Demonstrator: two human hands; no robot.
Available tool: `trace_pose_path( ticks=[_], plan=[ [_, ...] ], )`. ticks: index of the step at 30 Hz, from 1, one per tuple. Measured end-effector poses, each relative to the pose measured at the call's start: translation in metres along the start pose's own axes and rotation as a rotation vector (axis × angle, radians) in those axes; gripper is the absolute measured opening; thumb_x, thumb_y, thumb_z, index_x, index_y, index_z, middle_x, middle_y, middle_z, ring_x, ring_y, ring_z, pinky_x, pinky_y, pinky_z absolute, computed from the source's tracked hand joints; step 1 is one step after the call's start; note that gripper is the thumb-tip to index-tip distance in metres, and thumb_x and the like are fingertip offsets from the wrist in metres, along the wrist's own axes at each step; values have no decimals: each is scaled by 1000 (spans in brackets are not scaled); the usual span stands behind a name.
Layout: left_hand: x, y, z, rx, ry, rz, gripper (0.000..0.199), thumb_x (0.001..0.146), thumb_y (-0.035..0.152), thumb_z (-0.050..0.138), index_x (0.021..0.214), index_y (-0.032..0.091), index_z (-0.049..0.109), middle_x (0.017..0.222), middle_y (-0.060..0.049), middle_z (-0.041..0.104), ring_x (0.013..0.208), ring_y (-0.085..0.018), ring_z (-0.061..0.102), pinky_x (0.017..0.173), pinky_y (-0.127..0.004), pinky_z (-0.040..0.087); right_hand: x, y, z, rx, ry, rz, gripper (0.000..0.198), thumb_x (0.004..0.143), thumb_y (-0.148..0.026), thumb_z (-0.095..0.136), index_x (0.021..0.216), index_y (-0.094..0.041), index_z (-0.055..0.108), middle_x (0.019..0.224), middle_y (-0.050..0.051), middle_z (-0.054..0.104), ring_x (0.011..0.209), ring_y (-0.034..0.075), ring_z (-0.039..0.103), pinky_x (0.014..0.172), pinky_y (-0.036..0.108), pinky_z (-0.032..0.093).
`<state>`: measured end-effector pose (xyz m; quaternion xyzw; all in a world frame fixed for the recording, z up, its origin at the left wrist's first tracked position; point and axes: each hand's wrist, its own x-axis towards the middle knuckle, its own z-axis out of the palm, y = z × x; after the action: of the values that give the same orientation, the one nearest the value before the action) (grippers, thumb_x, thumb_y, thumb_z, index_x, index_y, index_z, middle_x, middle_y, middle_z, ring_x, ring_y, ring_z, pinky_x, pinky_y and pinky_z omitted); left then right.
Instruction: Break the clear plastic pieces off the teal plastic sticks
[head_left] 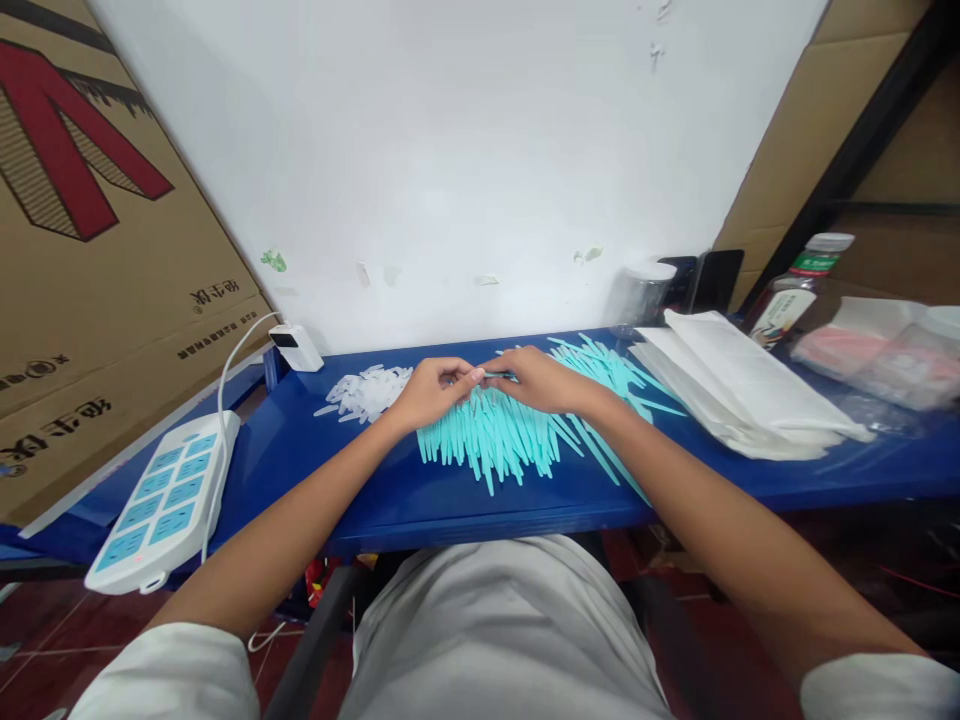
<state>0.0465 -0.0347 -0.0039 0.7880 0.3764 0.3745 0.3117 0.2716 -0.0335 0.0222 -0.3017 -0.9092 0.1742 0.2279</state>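
Both hands meet above a pile of slim, tapered turquoise plastic sticks point(487, 440). My right hand point(536, 378) is closed, its thumb and fingers round one turquoise stick point(493, 376) that shows as a short length between the hands. Pinched at the left end of that stick is my left hand point(435, 390); whatever sits between its fingertips is hidden. Just left of it lies a heap of small translucent white plastic pieces point(367, 393). More turquoise sticks point(600, 365) lie in a second heap behind my right wrist.
All this rests on a blue table point(450, 510) against a white wall. At left are a power strip point(165, 500), a small white device point(297, 347) and a large cardboard box point(112, 300). White bags point(742, 385), a clear jar point(646, 295) and a bottle point(795, 285) stand right.
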Motion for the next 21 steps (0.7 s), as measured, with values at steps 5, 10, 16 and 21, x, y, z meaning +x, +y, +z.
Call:
trace_pose_path(
  ticks=[5,10,16,21],
  plan=[
    [2,-4,-6,-80,16,-42,41,85,55,76,87,14,75,69,-5,69,61,-15,63,61,-28,53,-1,-2,-2,40,1,1,30,98,-31,59,119,-23,79,104,6,80,79,18,63,75,30,41],
    [4,-8,-21,-44,84,-57,37,86,50,75,86,14,75,66,-5,68,60,-16,63,59,-28,52,-2,-1,-10,129,70,134,24,99,-28,55,104,-18,76,97,7,79,84,19,69,75,29,47],
    [5,-6,-34,38,58,16,38,87,52,74,87,14,75,71,-6,70,62,-16,64,59,-27,50,-6,-5,-19,192,3,209,18,99,-30,56,97,-18,69,94,8,80,80,18,70,74,29,50],
    [6,-10,-60,239,242,-15,35,89,50,68,85,15,71,70,-7,70,62,-19,65,61,-30,51,-8,16,-25,75,27,277,14,92,-26,60,90,-17,70,88,9,79,78,19,70,70,30,49]
  ],
)
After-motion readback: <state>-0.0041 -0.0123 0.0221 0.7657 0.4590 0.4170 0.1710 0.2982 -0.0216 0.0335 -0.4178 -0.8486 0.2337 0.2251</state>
